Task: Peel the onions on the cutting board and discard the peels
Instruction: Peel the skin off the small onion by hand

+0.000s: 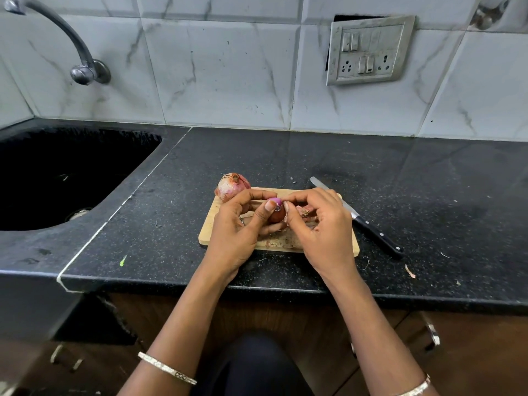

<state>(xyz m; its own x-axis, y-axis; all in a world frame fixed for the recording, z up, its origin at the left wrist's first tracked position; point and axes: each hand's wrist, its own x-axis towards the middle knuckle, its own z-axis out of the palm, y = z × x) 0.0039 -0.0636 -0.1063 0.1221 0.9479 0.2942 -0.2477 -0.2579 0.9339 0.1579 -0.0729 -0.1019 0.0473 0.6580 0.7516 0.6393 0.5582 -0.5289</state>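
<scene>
Above the wooden cutting board (208, 224) I hold a small red onion (276, 210) between both hands. My left hand (238, 227) grips it from the left, thumb on its top. My right hand (320, 224) pinches the onion's skin at its right side with curled fingers. Purple flesh shows at the onion's top, brown skin lower down. A larger unpeeled onion (232, 186) sits at the board's far left corner. Loose bits of peel (307, 212) lie on the board under my right hand, partly hidden.
A black-handled knife (363, 221) lies on the black counter just right of the board. A dark sink (65, 172) is at the left, with a tap above it. Small peel scraps (410, 271) lie near the counter's front right edge.
</scene>
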